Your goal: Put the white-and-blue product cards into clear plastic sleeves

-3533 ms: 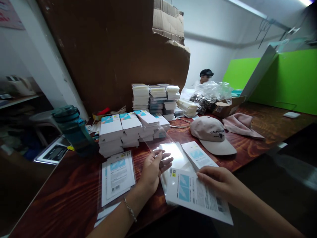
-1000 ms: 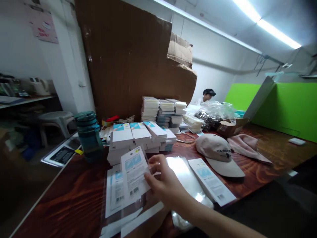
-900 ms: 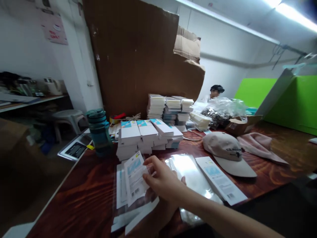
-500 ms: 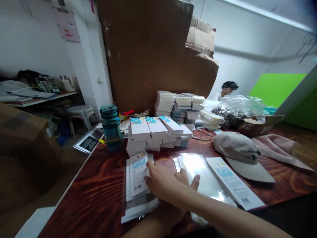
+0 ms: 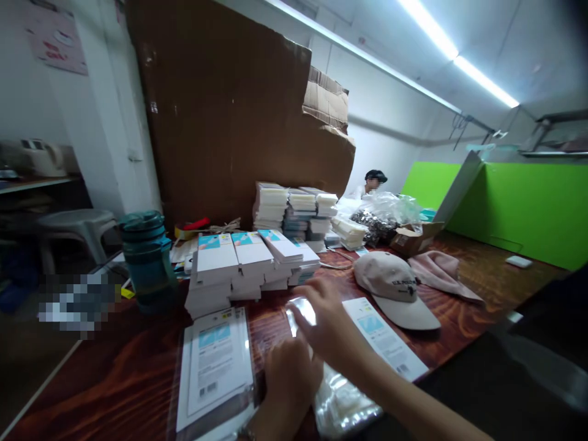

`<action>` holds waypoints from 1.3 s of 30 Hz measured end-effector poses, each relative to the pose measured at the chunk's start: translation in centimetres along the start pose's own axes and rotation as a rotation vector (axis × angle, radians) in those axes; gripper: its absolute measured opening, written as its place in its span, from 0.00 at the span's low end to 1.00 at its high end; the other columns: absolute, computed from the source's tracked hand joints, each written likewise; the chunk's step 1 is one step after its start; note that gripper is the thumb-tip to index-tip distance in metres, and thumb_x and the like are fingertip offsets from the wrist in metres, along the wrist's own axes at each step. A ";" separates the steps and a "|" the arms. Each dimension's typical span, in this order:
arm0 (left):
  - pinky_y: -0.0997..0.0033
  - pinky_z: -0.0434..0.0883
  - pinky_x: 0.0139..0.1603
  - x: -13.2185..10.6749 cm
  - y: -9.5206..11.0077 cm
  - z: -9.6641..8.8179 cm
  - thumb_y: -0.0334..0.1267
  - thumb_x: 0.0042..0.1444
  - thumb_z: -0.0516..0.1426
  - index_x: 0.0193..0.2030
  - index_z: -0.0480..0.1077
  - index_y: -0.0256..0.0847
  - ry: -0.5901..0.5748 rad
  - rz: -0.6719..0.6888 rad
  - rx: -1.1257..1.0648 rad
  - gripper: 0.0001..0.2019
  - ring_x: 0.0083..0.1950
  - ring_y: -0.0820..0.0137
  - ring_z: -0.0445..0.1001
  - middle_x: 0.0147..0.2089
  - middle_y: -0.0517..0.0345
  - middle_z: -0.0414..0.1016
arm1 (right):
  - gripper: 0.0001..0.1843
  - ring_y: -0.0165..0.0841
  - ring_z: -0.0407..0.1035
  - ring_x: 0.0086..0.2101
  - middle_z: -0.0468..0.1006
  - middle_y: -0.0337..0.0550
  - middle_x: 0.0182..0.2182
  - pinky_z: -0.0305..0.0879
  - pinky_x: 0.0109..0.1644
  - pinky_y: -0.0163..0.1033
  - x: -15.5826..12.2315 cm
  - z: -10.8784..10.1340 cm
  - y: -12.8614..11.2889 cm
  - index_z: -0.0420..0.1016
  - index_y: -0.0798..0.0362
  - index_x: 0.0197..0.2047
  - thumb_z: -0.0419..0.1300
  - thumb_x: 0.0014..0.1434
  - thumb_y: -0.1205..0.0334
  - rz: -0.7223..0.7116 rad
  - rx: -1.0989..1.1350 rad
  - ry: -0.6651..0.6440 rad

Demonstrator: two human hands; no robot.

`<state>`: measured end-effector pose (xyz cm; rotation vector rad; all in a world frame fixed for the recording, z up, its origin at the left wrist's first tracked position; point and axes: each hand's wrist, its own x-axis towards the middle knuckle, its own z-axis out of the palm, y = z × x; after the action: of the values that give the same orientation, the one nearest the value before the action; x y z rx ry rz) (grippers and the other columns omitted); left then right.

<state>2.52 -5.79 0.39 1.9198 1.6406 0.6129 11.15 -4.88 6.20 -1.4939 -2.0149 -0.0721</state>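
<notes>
My right hand (image 5: 325, 320) reaches over a stack of clear plastic bags (image 5: 344, 398), its fingers apart and bent at the stack's far end. Just left of it, my left hand (image 5: 290, 370) is curled with its back to me. Its fingertips are hidden, and I cannot make out what they hold, if anything. On the left, a printed card (image 5: 218, 355) lies on more white cards and clear plastic. Another printed card (image 5: 386, 343) lies to the right of the bags, partly behind my right forearm.
White cards (image 5: 215, 263) with blue printed ends are stacked ahead, beside a teal bottle (image 5: 147, 263). Further back rise more card stacks (image 5: 271, 205). To the right lie a beige cap (image 5: 395, 288), a pink cloth (image 5: 441, 275) and an open carton (image 5: 413, 239). A person sits beyond.
My right hand has left the left-hand card and moved over the plastic bags. My left hand now shows curled to the left of it. The view has swung right.
</notes>
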 end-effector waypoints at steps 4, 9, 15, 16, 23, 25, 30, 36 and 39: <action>0.53 0.65 0.40 0.2 -0.1 -0.2 0.49 0.58 0.46 0.38 0.73 0.37 -0.010 0.044 0.125 0.20 0.41 0.45 0.76 0.36 0.38 0.78 | 0.24 0.54 0.61 0.52 0.70 0.63 0.49 0.55 0.56 0.58 -4.4 -4.3 9.4 0.72 0.62 0.50 0.54 0.59 0.51 0.259 -0.134 0.058; 0.66 0.59 0.34 0.6 -0.3 0.0 0.46 0.59 0.47 0.33 0.69 0.42 -0.013 0.011 0.138 0.14 0.38 0.54 0.76 0.34 0.48 0.78 | 0.32 0.56 0.70 0.44 0.76 0.63 0.42 0.65 0.48 0.56 -10.3 -4.9 15.9 0.77 0.62 0.46 0.62 0.47 0.43 0.526 -0.125 -0.103; 0.71 0.50 0.29 1.0 -0.1 0.3 0.44 0.60 0.45 0.26 0.63 0.43 -0.021 0.008 0.040 0.15 0.31 0.66 0.72 0.30 0.56 0.76 | 0.35 0.47 0.68 0.51 0.74 0.56 0.50 0.62 0.55 0.46 -11.6 -4.3 15.7 0.70 0.58 0.56 0.57 0.53 0.40 0.619 0.084 -0.188; 0.71 0.50 0.29 1.0 -0.1 0.4 0.45 0.61 0.44 0.26 0.62 0.43 -0.022 0.018 0.017 0.16 0.30 0.68 0.71 0.29 0.56 0.75 | 0.35 0.47 0.68 0.51 0.74 0.56 0.50 0.62 0.55 0.47 -11.6 -4.3 15.7 0.70 0.58 0.56 0.57 0.53 0.41 0.620 0.065 -0.160; 0.71 0.49 0.29 0.9 -0.2 0.6 0.42 0.63 0.42 0.27 0.64 0.42 -0.019 0.162 0.037 0.17 0.31 0.68 0.72 0.28 0.56 0.75 | 0.28 0.48 0.70 0.46 0.77 0.55 0.44 0.64 0.50 0.48 -11.9 -4.6 16.4 0.72 0.57 0.50 0.55 0.55 0.44 0.610 -0.045 0.025; 0.70 0.46 0.28 0.7 -0.3 0.7 0.43 0.63 0.43 0.28 0.66 0.42 -0.028 0.192 0.162 0.17 0.31 0.67 0.74 0.28 0.55 0.76 | 0.28 0.47 0.71 0.43 0.79 0.53 0.41 0.65 0.47 0.47 -11.9 -4.6 16.3 0.71 0.55 0.50 0.54 0.55 0.44 0.620 -0.022 0.024; 0.67 0.42 0.28 0.3 -0.1 0.6 0.41 0.62 0.46 0.27 0.67 0.43 -0.031 0.250 0.324 0.15 0.30 0.65 0.75 0.28 0.54 0.77 | 0.25 0.45 0.74 0.40 0.80 0.49 0.39 0.68 0.42 0.44 -11.9 -4.7 15.3 0.71 0.52 0.48 0.55 0.54 0.45 0.637 0.064 0.081; 0.70 0.55 0.31 0.1 0.5 -0.1 0.40 0.63 0.42 0.32 0.61 0.44 0.049 0.304 -0.010 0.12 0.30 0.68 0.72 0.27 0.59 0.72 | 0.23 0.42 0.75 0.35 0.81 0.46 0.36 0.68 0.35 0.39 -11.5 -5.6 12.5 0.73 0.50 0.45 0.53 0.56 0.42 0.737 0.301 0.247; 0.71 0.63 0.34 0.3 0.6 -0.3 0.42 0.63 0.43 0.36 0.59 0.44 0.058 0.225 -0.331 0.09 0.31 0.69 0.73 0.31 0.58 0.74 | 0.26 0.40 0.73 0.30 0.81 0.45 0.32 0.66 0.28 0.37 -11.3 -6.3 11.3 0.74 0.52 0.45 0.54 0.55 0.40 0.769 0.452 0.226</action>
<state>2.86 -5.57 1.02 1.8622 1.2686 0.9720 25.74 -12.87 2.10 -1.7438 -1.0804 0.4740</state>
